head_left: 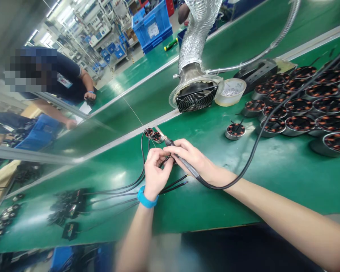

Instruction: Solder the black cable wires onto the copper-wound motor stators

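My right hand [197, 158] is closed around a soldering iron [188, 166], its metal tip pointing up and away over the bench. Beside it my left hand [155, 168], with a blue wristband [147, 198], pinches a black cable [164, 161]. Both hands' fingertips nearly touch. Under them a small round part shows only at its edge, mostly hidden. Just beyond the fingers lie two small round motor stators [158, 136] with copper windings and black cables. A thin solder wire [134, 112] comes down from the upper left towards my left fingers.
A fan on a foil duct [194, 100] hangs ahead, next to a white bowl [231, 91]. Several metal-cased stators [300, 124] crowd the right; one [235, 131] stands apart. Black cabled parts [70, 204] lie left. The iron's cord [251, 153] crosses right. A co-worker [65, 81] is across the bench.
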A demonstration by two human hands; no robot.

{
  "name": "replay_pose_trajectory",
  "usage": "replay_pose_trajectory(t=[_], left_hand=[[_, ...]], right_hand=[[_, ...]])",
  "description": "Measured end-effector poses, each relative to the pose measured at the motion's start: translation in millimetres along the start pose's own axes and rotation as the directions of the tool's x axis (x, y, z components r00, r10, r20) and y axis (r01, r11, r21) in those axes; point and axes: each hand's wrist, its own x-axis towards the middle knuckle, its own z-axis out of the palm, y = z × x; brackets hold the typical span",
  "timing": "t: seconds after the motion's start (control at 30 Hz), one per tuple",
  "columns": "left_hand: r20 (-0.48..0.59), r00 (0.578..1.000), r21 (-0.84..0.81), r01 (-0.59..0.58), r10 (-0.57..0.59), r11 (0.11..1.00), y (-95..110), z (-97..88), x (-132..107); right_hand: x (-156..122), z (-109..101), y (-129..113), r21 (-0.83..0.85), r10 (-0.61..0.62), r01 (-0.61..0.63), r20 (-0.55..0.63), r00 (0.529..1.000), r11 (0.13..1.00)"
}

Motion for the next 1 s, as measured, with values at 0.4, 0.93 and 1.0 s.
replay_pose_trajectory(t=[0.4, 0.93, 1.0], left_hand=[[0.106, 0.957, 0.276, -0.291, 0.272, 0.916, -3, -9.1, 3], [0.086, 0.996, 0.107, -0.045, 0.036, 0.993, -2, -8.9, 17], [0.082, 0.997, 0.085, -0.002, -0.005, 0.996, -2, -8.2, 18]], right_hand=[[-1, 1, 5, -0.078, -0.028, 0.021, -0.089, 0.996, 0.997], [5, -7, -3, -0.093, 0.014, -0.039, -0.254, 0.967, 0.995], [7, -12, -8, -0.095, 0.036, -0.074, -0.354, 0.935, 0.993]])
